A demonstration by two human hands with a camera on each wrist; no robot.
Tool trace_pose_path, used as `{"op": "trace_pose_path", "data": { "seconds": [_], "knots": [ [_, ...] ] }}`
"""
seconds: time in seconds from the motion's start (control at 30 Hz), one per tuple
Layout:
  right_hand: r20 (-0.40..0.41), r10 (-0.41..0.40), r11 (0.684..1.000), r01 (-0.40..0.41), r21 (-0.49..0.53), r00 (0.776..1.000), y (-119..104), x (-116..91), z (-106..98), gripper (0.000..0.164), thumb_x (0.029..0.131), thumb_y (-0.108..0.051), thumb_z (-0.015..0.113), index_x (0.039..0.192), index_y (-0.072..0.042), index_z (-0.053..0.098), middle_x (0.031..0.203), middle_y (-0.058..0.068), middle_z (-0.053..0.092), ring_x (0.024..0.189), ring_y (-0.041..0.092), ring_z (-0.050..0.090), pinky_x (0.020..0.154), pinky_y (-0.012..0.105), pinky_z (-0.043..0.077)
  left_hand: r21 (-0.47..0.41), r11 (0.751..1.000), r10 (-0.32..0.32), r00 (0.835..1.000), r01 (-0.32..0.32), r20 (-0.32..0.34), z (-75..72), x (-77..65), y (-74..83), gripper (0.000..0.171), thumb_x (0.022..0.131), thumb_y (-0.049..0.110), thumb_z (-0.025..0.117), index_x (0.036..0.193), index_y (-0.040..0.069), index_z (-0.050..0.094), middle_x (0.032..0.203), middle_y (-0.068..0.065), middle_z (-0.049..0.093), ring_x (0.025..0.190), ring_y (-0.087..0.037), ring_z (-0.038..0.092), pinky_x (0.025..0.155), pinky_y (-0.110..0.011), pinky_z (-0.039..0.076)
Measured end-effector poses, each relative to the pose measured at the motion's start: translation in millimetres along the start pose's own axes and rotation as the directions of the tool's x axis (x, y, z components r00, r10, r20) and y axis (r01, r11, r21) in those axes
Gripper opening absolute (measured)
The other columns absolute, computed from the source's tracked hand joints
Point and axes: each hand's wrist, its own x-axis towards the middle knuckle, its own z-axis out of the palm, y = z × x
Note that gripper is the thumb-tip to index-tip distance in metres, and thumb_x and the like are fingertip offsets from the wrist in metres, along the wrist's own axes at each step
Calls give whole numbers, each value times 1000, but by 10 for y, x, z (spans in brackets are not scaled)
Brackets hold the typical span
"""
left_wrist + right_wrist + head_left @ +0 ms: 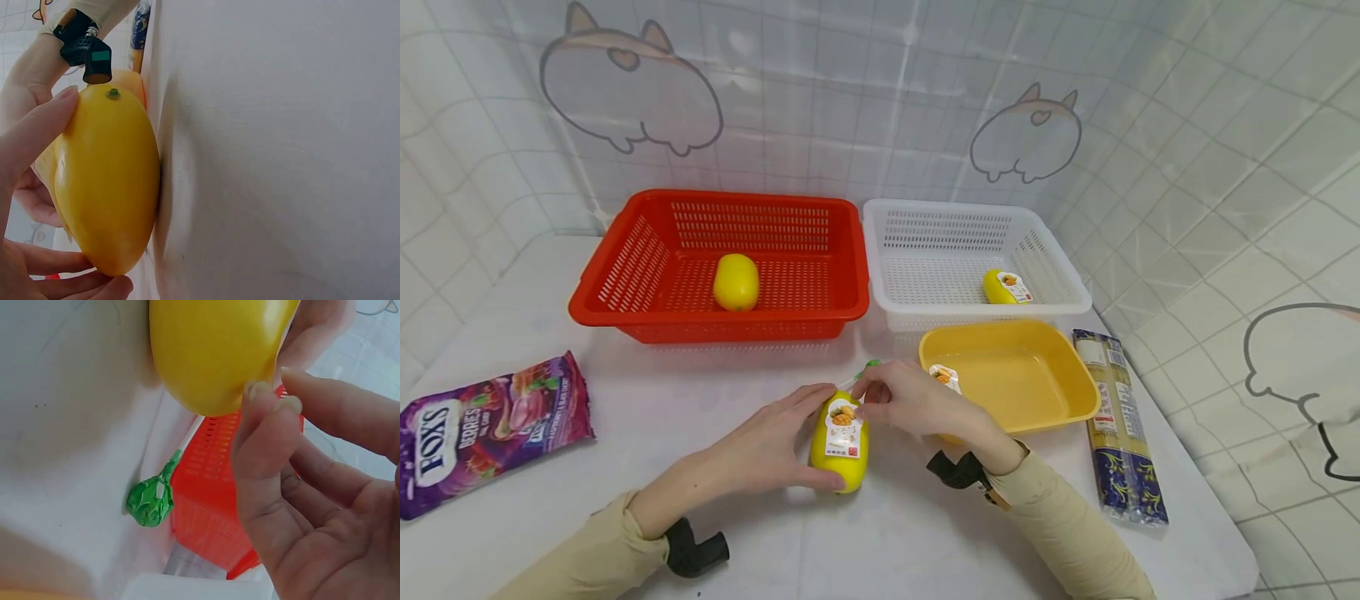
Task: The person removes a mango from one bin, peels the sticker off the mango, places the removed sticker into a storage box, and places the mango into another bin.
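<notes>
A yellow toy mango (818, 446) lies on the table in the head view, a white sticker (843, 429) with a fruit picture on its upper side. My left hand (760, 446) holds it, thumb at the near end and fingers round the far end. The left wrist view shows the smooth side of this mango (109, 181) and its green stem nub. My right hand (910, 400) has its thumb and fingertips pinched together at the sticker's upper right edge. In the right wrist view these fingertips (256, 394) sit right against the mango (212, 356).
A green-wrapped lollipop (150, 500) lies beyond the mango. Behind stand a red basket (718, 318) and a white basket (985, 310), each with one mango. Another stickered mango (945, 377) is partly hidden by my right wrist, beside a yellow tray (1086, 404). A purple candy bag (497, 425) and noodle packet (1120, 417) flank these.
</notes>
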Motion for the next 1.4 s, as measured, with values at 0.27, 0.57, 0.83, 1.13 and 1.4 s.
{"op": "trace_pose_path", "data": {
  "seconds": [0.27, 0.57, 0.83, 1.13, 1.4],
  "knots": [
    [-29, 30, 999, -29, 33, 999, -8, 9, 24, 15, 90, -15, 75, 104, -9, 72, 82, -4, 66, 75, 12, 58, 66, 22, 52, -5, 1000, 13, 999, -13, -30, 22, 10, -1, 112, 65, 72, 79, 151, 11, 41, 154, -4, 42, 132, -25, 50, 105, -54, 47],
    [-84, 53, 996, -47, 71, 995, 4, 18, 61, 11, 89, -16, 75, 99, -10, 74, 80, -5, 67, 71, 11, 59, 63, 23, 52, -2, 1000, 2, 999, -2, -43, 39, 25, 6, 113, 66, 73, 79, 152, 11, 40, 155, -6, 41, 135, -29, 47, 105, -58, 45],
    [-95, 72, 991, -61, 116, 993, 20, 38, 63, 9, 88, -15, 77, 95, -9, 75, 78, -3, 67, 66, 13, 60, 59, 24, 53, 8, 999, 34, 997, -34, -75, 48, 21, 13, 112, 67, 72, 78, 154, 12, 39, 155, -5, 40, 135, -28, 46, 106, -57, 45],
    [-134, 46, 996, -36, 78, 990, -7, 40, 83, 4, 89, -13, 76, 86, -11, 74, 73, -5, 65, 65, 11, 57, 59, 21, 49, 10, 999, 40, 995, -39, -87, 60, 30, -7, 112, 68, 72, 78, 154, 11, 38, 155, -4, 40, 136, -27, 45, 106, -55, 45],
    [-158, 41, 999, -39, 19, 987, -55, 33, 93, 5, 90, -15, 75, 86, -11, 73, 74, -6, 64, 70, 10, 57, 63, 20, 50, 27, 999, 25, 996, -23, -81, 63, 35, -10, 114, 68, 73, 77, 154, 10, 38, 156, -5, 40, 137, -29, 44, 106, -57, 44]
  ]
}}
